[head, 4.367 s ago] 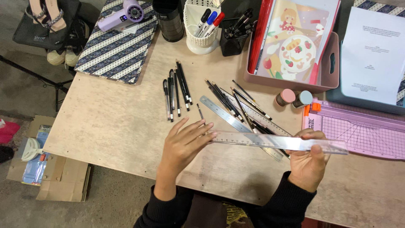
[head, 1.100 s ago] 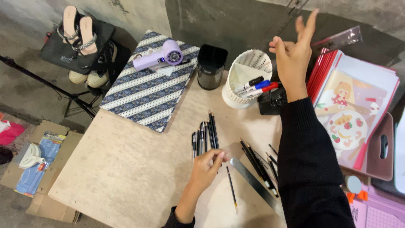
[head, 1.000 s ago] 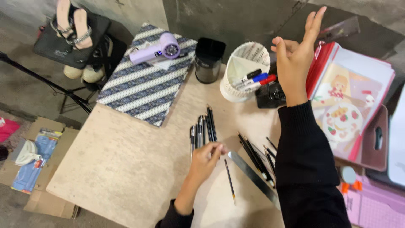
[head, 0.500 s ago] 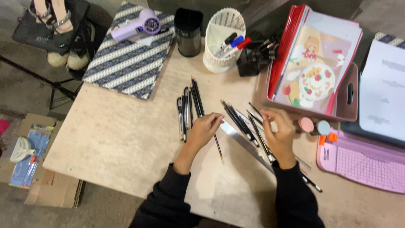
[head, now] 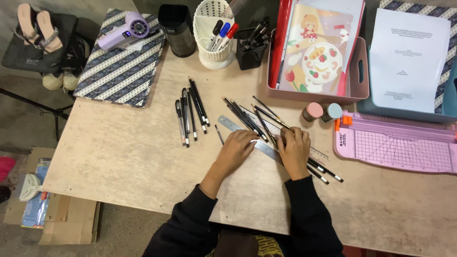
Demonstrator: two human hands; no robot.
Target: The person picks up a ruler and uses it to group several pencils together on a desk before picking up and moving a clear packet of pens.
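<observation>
Head view | left hand [head: 236, 148] flat, fingers pressed on metal ruler [head: 247, 140], pinning it to the table [head: 119, 157] | right hand [head: 295, 147] spread over loose pencils [head: 247, 119] beside the ruler, pinching nothing | step: lining up pencils against ruler edge, I'd judge | next needs ruler held steady.

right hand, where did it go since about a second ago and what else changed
The right hand, raised in the air over the table a second ago, has come down onto the loose pencils beside the metal ruler. The left hand shifted from the single pencil onto the ruler. The grouped pens, white marker basket and pink trimmer stayed put.
</observation>
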